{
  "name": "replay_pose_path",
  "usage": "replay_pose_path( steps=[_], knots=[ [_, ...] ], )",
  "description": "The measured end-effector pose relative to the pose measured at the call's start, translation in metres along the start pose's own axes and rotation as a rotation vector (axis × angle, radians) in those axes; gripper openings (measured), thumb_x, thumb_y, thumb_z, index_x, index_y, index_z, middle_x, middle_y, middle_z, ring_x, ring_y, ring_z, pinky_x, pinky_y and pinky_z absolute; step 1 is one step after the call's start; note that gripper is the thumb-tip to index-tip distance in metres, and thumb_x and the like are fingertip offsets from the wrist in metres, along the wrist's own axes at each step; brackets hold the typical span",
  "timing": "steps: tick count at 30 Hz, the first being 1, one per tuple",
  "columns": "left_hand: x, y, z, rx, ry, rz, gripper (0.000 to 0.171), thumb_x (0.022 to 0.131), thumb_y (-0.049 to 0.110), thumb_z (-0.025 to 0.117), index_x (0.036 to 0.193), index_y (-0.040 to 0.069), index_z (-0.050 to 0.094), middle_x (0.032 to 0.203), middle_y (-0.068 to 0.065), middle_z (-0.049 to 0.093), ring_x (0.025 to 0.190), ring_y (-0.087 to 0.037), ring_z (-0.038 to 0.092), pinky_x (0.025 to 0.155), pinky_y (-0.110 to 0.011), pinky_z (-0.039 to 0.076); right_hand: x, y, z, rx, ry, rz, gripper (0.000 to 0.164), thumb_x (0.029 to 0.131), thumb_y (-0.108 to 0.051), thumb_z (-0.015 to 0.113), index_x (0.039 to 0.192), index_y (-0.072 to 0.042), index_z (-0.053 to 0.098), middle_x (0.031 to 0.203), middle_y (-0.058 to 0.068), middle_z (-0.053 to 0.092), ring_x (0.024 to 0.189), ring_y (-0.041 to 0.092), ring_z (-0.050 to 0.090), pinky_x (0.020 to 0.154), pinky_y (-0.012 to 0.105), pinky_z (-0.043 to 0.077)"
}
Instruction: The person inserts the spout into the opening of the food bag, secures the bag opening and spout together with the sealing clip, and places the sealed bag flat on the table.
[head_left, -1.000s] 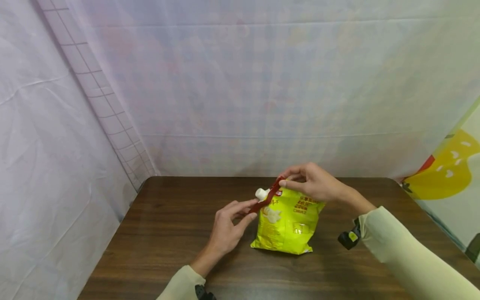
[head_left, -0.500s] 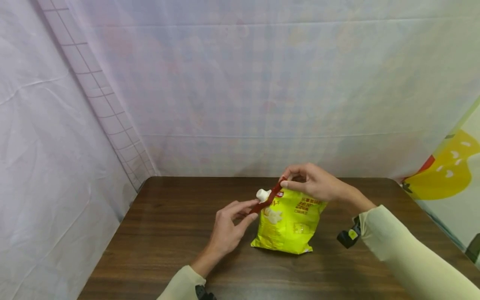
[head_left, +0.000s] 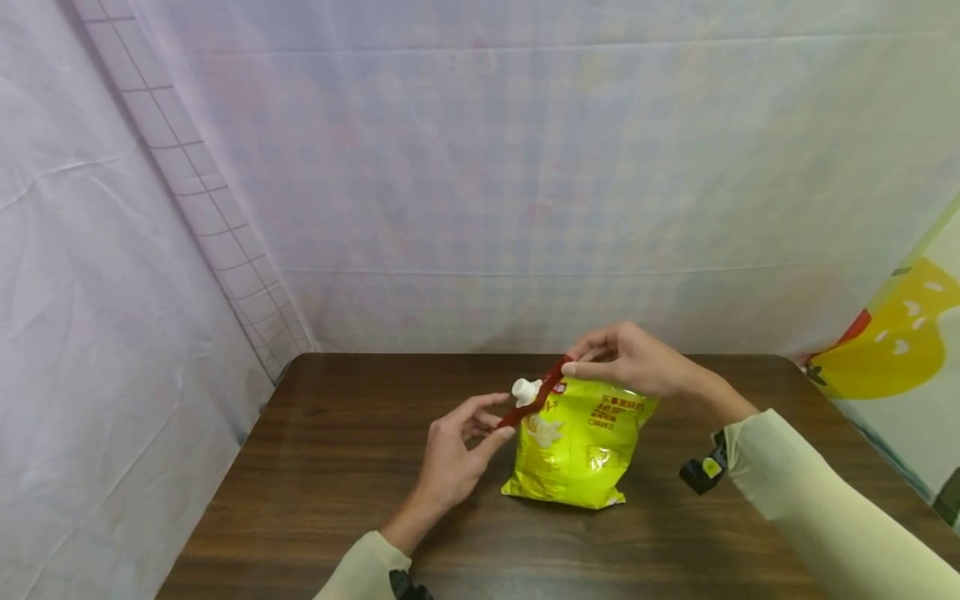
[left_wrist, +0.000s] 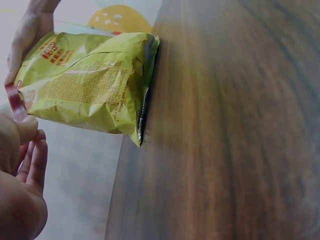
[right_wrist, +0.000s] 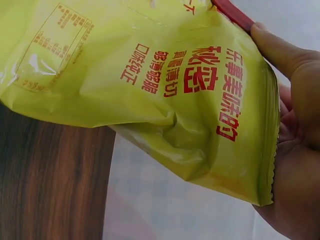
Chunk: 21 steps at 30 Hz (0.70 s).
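A yellow chip bag [head_left: 573,450] stands on the table, its printed side towards me. Along its top edge slants a red bag clip [head_left: 536,402] with a white spout cap [head_left: 526,391] on it. My left hand [head_left: 454,454] pinches the clip's lower left end, thumb in front; in the left wrist view its thumb [left_wrist: 27,129] meets the red strip. My right hand [head_left: 630,361] holds the clip's upper right end between thumb and fingers. In the right wrist view the bag's free top corner [right_wrist: 250,185] lies against the right palm, and part of that hand is hidden behind the bag.
The brown wood-grain table [head_left: 315,492] ends at a pale hanging curtain [head_left: 525,208] close behind the bag. Another white sheet [head_left: 112,333] hangs at the left. At the far right is a yellow printed pattern [head_left: 892,342].
My right hand has shifted slightly right along with the clip's upper end and the bag's top corner. The left index finger has lifted away from the cap; the left thumb stays on the clip.
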<state>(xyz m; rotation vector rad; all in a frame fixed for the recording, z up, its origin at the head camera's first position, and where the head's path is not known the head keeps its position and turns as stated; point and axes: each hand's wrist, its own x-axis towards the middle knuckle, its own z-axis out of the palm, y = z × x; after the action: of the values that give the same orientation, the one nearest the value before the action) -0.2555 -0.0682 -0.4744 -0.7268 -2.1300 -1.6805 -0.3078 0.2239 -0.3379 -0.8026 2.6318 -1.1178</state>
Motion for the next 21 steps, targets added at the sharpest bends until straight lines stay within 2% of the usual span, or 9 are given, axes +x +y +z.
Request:
replay_pose_path(
  steps=[2, 8, 14, 21],
  knots=[
    [-0.0002, 0.0009, -0.0003, -0.005, -0.001, -0.011, 0.039, 0.096, 0.016, 0.084, 0.134, 0.019, 0.073, 0.094, -0.004, 0.081, 0.086, -0.014, 0.078, 0.084, -0.031, 0.067, -0.0001, 0.0002, 0.0005, -0.009, 0.008, -0.005, 0.017, 0.106, -0.033, 0.073, 0.111, -0.018, 0.081, 0.1, -0.001, 0.083, 0.076, 0.021, 0.075, 0.059, 0.029, 0.053],
    [-0.0011, 0.0033, 0.0003, -0.028, -0.02, -0.068, 0.035, 0.095, 0.016, 0.085, 0.128, 0.02, 0.075, 0.096, -0.001, 0.082, 0.088, -0.013, 0.078, 0.086, -0.03, 0.066, -0.0002, 0.0008, 0.0008, -0.004, 0.002, -0.053, 0.015, 0.108, -0.03, 0.071, 0.11, -0.019, 0.08, 0.099, -0.001, 0.083, 0.079, 0.021, 0.075, 0.069, 0.031, 0.058],
    [-0.0021, 0.006, 0.0021, 0.008, -0.03, -0.085, 0.03, 0.096, 0.02, 0.084, 0.126, 0.022, 0.077, 0.1, 0.001, 0.081, 0.09, -0.013, 0.078, 0.088, -0.032, 0.066, -0.0009, 0.003, -0.0004, 0.022, -0.011, -0.067, 0.016, 0.109, -0.028, 0.069, 0.113, -0.018, 0.08, 0.101, 0.001, 0.083, 0.075, 0.02, 0.069, 0.068, 0.03, 0.056],
    [-0.0027, 0.0071, 0.0034, 0.028, -0.02, -0.105, 0.022, 0.097, 0.021, 0.084, 0.119, 0.021, 0.08, 0.104, 0.003, 0.078, 0.092, -0.014, 0.077, 0.086, -0.033, 0.067, -0.0015, 0.0005, -0.0062, -0.016, -0.043, -0.044, 0.019, 0.108, -0.027, 0.07, 0.116, -0.013, 0.08, 0.106, 0.004, 0.083, 0.086, 0.018, 0.077, 0.07, 0.029, 0.06]
  ],
)
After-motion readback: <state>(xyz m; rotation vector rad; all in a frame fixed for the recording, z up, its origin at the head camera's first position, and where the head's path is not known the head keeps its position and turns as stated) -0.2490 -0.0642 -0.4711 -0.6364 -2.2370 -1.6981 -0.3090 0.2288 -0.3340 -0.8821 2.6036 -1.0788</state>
